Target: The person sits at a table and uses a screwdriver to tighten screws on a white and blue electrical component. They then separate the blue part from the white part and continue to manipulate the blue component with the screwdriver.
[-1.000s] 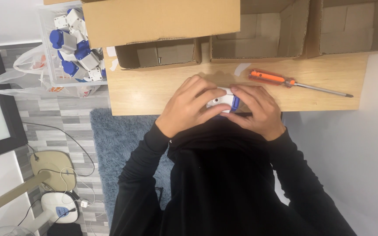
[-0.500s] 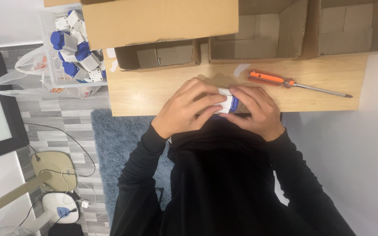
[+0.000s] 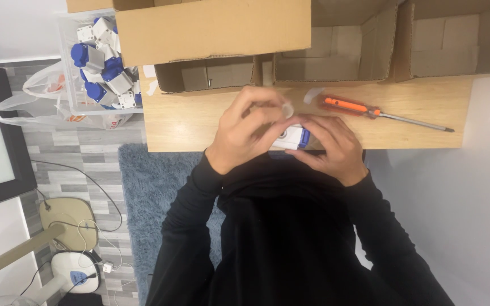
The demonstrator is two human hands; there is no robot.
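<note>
Both my hands meet over the front edge of a wooden table [image 3: 188,122]. Between them is a small white and blue plastic part [image 3: 293,137], mostly hidden by my fingers. My right hand [image 3: 330,144] cups it from the right and grips it. My left hand [image 3: 250,130] is raised a little above it, thumb and fingertips pinched on a small pale round piece [image 3: 286,109]. My black sleeves fill the lower middle of the view.
An orange-handled screwdriver [image 3: 370,112] lies on the table to the right. Open cardboard boxes [image 3: 216,28] line the back. A clear bin [image 3: 103,62] with several white and blue parts stands at the left, beside a plastic bag [image 3: 35,96]. Blue rug and cables below.
My left hand has lifted off the part and pinches a small pale piece above it. My right hand stays on the part, which has shifted slightly.
</note>
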